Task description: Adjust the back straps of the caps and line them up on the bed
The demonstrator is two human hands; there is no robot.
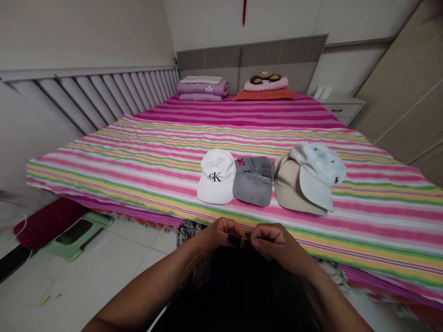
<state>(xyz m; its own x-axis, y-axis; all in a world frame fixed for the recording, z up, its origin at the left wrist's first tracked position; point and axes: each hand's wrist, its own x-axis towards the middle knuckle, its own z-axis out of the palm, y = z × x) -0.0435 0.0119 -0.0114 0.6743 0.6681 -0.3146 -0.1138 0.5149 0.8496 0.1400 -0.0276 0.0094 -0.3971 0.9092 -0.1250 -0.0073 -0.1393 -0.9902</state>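
Note:
My left hand [225, 234] and my right hand [270, 240] are close together in front of the bed's near edge. The fingers of both are closed in a pinch, with something small and dark between them that I cannot make out against the black clothing. Beyond them on the bed lie a white baseball cap [217, 177] with dark letters and a grey cap [254, 180] with a red mark, side by side. To their right sits a beige cap [290, 184], partly covered by a light blue cap [321, 168] resting on it.
The bed has a striped sheet [138, 157]. Folded purple bedding [202, 88] and a pink and orange pile [266, 92] stand by the headboard [277, 60]. A white railing [104, 94] runs along the left. A green stool [78, 235] is on the floor.

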